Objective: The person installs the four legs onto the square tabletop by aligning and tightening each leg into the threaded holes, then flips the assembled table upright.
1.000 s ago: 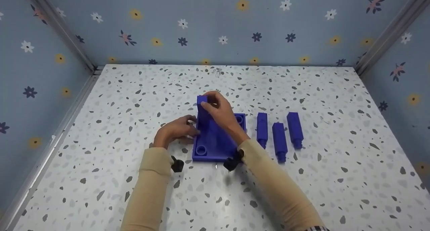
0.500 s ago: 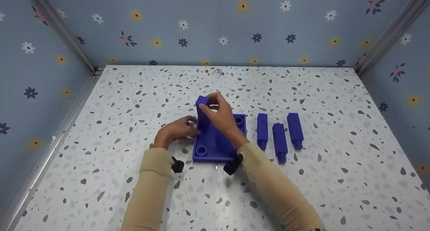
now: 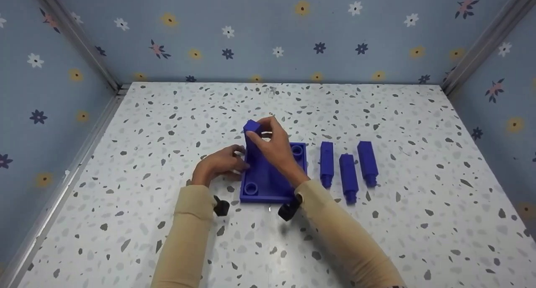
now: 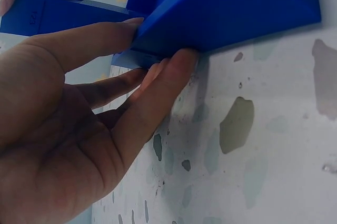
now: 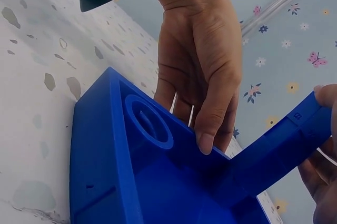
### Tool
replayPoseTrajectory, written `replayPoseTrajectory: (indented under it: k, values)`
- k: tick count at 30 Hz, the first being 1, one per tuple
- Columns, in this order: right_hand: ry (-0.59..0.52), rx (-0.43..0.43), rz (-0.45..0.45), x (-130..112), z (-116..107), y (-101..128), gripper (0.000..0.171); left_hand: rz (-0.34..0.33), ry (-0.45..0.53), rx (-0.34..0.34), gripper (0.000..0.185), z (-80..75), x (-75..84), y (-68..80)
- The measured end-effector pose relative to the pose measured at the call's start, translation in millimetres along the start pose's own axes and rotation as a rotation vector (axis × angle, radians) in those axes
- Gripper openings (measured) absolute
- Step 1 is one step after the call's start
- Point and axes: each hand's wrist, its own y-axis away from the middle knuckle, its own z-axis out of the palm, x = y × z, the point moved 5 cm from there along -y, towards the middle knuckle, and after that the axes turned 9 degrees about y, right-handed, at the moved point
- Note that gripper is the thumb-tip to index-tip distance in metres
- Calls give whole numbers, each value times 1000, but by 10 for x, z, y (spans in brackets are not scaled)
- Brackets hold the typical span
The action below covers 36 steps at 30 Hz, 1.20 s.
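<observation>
A blue rectangular base (image 3: 270, 177) with round corner sockets lies on the speckled table. A blue peg (image 3: 251, 131) stands in its far-left corner, leaning slightly. My right hand (image 3: 263, 131) pinches the peg's top between thumb and fingers. My left hand (image 3: 238, 159) grips the base's left edge. In the left wrist view the thumb (image 4: 100, 37) lies on top of the rim and the fingers (image 4: 158, 90) press below it. The right wrist view shows the near socket (image 5: 148, 121) empty and the peg (image 5: 279, 145) rising from the base (image 5: 100, 161).
Three loose blue pegs (image 3: 326, 162) (image 3: 348, 177) (image 3: 367, 161) lie side by side on the table right of the base. Flowered blue walls (image 3: 268, 32) close in the back and both sides. Black wrist camera mounts (image 3: 289, 210) hang near the base's front edge.
Almost nothing: my right hand has shifted slightly on the peg's top. The peg, the base and my left hand stay where they were.
</observation>
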Motion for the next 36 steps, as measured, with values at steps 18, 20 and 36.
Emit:
replayPoseTrajectory:
  k: [18,20,36]
  values:
    - [-219,-219,91,55,-7,-68,35,4,8,0,58,25,-22,11]
    - [-247,-268,106,-11,-22,-60,36,9,-10,5,58,22,-21,14]
    - [-304,-289,97,-73,-26,-87,34,12,-66,23,58,-20,-3,21]
